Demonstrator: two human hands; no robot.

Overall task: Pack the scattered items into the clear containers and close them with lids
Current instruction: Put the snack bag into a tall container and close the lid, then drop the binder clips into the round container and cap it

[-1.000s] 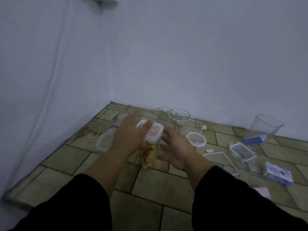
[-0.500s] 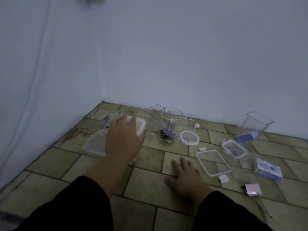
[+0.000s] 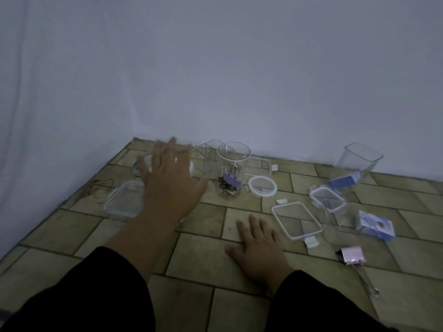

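My left hand (image 3: 167, 185) hovers with fingers spread above the lidded container, which it hides almost wholly. My right hand (image 3: 260, 245) lies flat on the tiled floor (image 3: 201, 257). A round clear jar (image 3: 231, 173) holds purple and black binder clips; its round lid (image 3: 262, 186) lies beside it. A rectangular lid (image 3: 296, 220) lies right of my right hand. A pink binder clip (image 3: 352, 256) sits at the right front. A blue box (image 3: 375, 226) lies inside a tipped clear container.
A shallow clear container (image 3: 124, 202) lies at the left. A tall square container (image 3: 359, 161) leans at the back right with a blue box (image 3: 344, 182) by it. A small latch-lidded container (image 3: 327, 197) and another square container (image 3: 208, 154) stand nearby. White walls close the corner.
My left hand let go of the lidded container and opened, fingers spread above it. My right hand dropped from the container onto the floor and stays flat there.
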